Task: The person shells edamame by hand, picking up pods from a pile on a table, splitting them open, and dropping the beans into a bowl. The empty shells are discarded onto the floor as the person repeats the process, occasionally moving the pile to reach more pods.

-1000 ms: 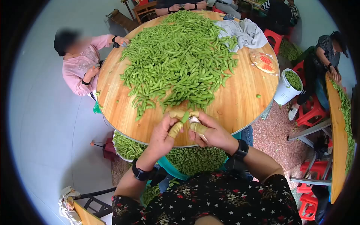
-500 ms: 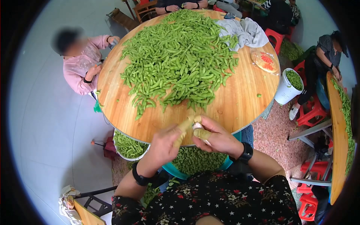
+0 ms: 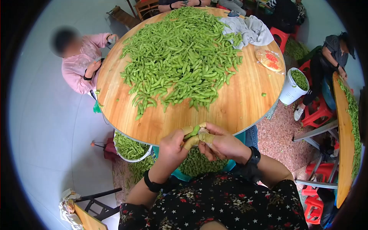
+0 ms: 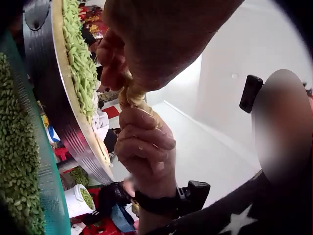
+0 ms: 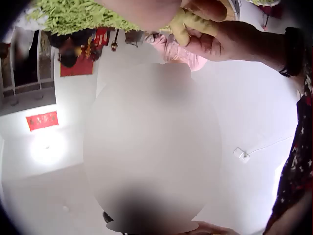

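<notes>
Pod only partly visible between hands

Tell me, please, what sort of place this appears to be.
Probably a shared food-preparation room: a heap of green pods covers much of the table, a tub of shelled beans is below its near edge, and a person in pink is alongside.

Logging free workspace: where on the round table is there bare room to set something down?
Roomiest is the right side of the round table, between the pod heap and the rim, short of the bagged round item; one green scrap lies there. A narrower strip runs left of the heap. Crowded: the middle under pods, the far right under grey cloth.
</notes>
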{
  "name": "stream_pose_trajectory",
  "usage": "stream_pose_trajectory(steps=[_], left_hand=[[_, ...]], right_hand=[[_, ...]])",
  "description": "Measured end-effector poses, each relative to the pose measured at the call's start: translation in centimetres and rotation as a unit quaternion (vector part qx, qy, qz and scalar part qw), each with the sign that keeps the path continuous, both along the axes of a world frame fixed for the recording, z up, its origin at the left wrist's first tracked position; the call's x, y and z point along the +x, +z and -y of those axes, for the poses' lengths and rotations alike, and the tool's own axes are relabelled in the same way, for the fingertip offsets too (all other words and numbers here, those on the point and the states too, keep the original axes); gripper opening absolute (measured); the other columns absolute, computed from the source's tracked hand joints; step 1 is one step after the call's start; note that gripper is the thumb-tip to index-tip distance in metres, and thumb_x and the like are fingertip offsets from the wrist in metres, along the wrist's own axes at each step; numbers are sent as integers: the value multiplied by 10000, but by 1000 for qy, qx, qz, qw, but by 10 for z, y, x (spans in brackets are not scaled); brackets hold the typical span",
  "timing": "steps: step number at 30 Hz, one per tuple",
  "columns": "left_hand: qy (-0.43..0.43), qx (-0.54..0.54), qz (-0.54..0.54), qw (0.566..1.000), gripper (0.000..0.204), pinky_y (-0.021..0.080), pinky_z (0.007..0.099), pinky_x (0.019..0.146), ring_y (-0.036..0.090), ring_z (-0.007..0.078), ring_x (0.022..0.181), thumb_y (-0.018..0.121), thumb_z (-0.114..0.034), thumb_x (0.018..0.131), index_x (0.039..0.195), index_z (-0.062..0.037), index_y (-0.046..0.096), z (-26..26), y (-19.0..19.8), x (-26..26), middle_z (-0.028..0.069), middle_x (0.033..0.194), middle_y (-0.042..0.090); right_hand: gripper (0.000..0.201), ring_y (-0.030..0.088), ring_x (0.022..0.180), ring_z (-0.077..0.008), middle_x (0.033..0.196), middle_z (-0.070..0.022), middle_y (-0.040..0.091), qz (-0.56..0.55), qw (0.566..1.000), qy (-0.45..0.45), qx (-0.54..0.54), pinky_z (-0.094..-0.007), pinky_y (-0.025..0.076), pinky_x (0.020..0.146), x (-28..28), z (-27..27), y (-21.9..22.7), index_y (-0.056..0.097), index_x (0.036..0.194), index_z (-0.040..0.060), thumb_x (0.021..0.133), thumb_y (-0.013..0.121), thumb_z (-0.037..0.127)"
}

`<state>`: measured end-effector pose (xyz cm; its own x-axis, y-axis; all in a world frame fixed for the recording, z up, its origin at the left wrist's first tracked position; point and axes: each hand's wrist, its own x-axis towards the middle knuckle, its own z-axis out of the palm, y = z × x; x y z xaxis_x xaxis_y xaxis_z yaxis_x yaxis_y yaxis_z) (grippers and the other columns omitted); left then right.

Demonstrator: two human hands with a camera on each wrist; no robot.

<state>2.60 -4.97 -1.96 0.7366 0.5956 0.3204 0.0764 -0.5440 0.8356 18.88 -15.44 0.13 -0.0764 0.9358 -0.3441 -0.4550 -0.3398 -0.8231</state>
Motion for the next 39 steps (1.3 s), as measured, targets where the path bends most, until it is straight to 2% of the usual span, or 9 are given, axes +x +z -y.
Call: stream_pose_trajectory(steps=[1,6,9,11,12,17,24,32,39], left_hand=[[11,215,-43,976,254,506,288,563,647,218,660,670,-35,826,1071,-13,607,-3,3,0,105,789,643],[31,259,-63,963,143,486,308,531,623,219,609,645,-62,840,970,-10,617,3,2,5,112,738,616],[26,51,12,998,113,452,298,505,587,154,576,590,-90,901,971,-3,609,0,-6,8,49,692,588],[-44,-394,-15,918,133,444,270,519,571,100,595,534,-99,948,997,-5,614,-8,-9,0,-2,696,593],[-43,-396,-15,917,133,444,270,519,571,100,595,534,-99,948,997,-5,614,-9,-13,-2,-2,696,593],[-16,-128,-23,991,144,499,236,640,652,118,734,532,-46,938,1056,-5,603,-1,-13,-1,42,835,682],[3,18,-51,999,157,506,262,713,661,140,808,525,-22,927,1083,-16,543,10,2,0,81,864,680],[-69,-317,23,946,200,465,246,624,557,69,716,543,-69,942,1141,-52,527,7,2,-3,16,890,640],[-87,-17,-100,991,249,463,280,605,577,177,648,612,-84,894,1132,-13,596,-1,3,-14,103,815,631]], right_hand=[[123,512,432,-105,696,-40,566,54,999,-2,9,-219,366,362,-3,0,3,464,1074,92,999,430,183],[104,520,438,-108,691,-38,564,111,993,-19,31,-237,385,371,-8,2,3,462,1015,73,1002,410,162],[97,511,431,-108,671,-36,551,159,985,-25,59,-238,382,377,-3,3,-8,479,979,75,997,421,150],[108,529,479,-104,662,-30,547,177,982,-13,62,-254,407,425,1,6,-16,500,979,62,982,462,163],[108,529,479,-104,662,-30,547,176,982,-12,60,-254,407,425,3,7,-18,500,979,62,982,462,163],[199,588,611,-235,691,-106,570,480,838,-129,225,-337,453,566,2,5,-24,512,1030,29,894,588,154],[224,583,623,-261,710,-131,573,452,848,-140,238,-354,459,582,-3,-5,-26,520,984,20,818,644,105],[162,551,646,-120,717,-47,582,180,979,-76,59,-308,451,585,2,-2,-12,537,921,34,783,622,35],[153,507,628,-31,731,35,525,361,885,-177,233,-218,429,537,2,-3,-32,574,947,49,813,579,-24]])
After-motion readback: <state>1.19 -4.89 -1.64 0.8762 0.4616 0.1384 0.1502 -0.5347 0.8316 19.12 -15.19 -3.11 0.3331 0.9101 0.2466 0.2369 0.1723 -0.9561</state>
